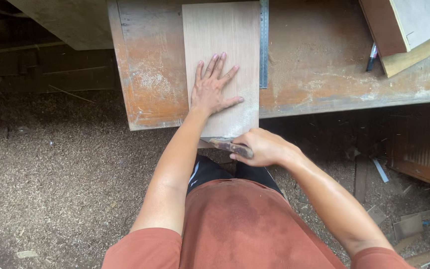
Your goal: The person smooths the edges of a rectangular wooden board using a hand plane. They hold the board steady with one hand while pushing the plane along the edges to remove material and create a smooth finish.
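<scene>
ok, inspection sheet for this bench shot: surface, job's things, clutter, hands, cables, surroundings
Surface: worn wooden bench, dusted with sawdust.
Job's things: pale board lying flat, near end level with the bench edge; metal ruler along its right side.
Clutter: marker pen; stacked boards at the far right.
Hands: left hand flat on the board, fingers spread; right hand gripping a dark tool handle at the board's near end.
Cables: nothing seen.
Surroundings: sawdust-covered floor; wood offcuts lower right.
</scene>
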